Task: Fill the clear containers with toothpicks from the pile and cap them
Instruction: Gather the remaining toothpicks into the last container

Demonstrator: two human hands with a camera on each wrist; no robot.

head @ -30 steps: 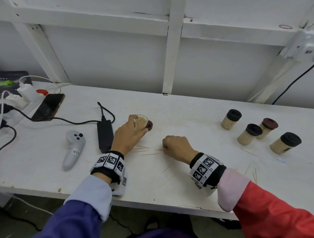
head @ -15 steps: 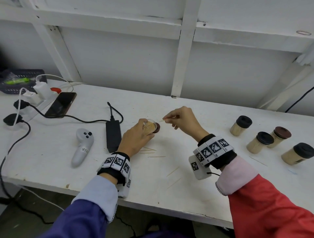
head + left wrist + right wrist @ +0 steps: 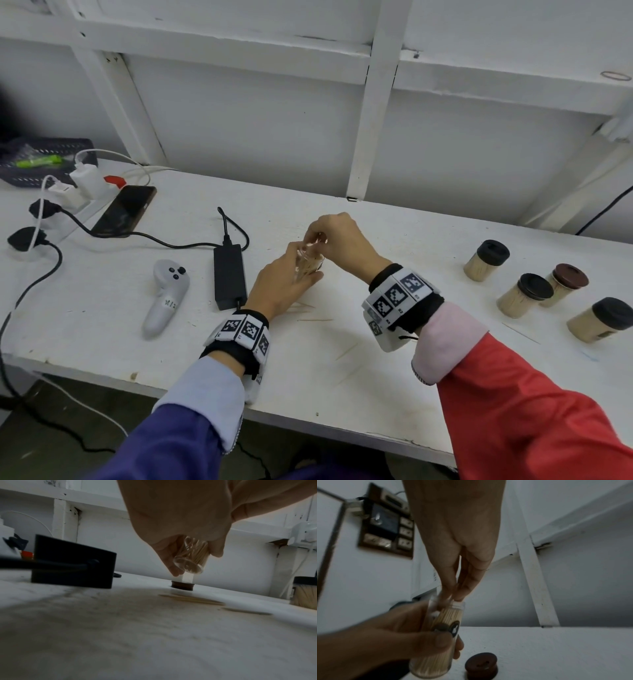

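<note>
My left hand [image 3: 291,274] grips a clear container [image 3: 310,262] partly filled with toothpicks and holds it tilted above the white table [image 3: 102,308]. The container [image 3: 190,559] hangs clear of the surface. My right hand [image 3: 322,236] is at its open mouth, fingertips [image 3: 452,597] pinched together just inside the rim on what looks like a toothpick. A brown cap [image 3: 481,665] lies on the table beside the container, also seen as the cap [image 3: 182,586] behind it. Loose toothpicks [image 3: 313,320] lie near my left wrist.
Several capped, filled containers [image 3: 525,299] stand at the right. A black power adapter [image 3: 229,274], a grey controller [image 3: 166,298], a phone [image 3: 126,210] and a power strip with chargers [image 3: 78,185] and cables fill the left side.
My right hand rose from the table with a toothpick and came over to the container's mouth. My left hand lifted the container and tilted it.
</note>
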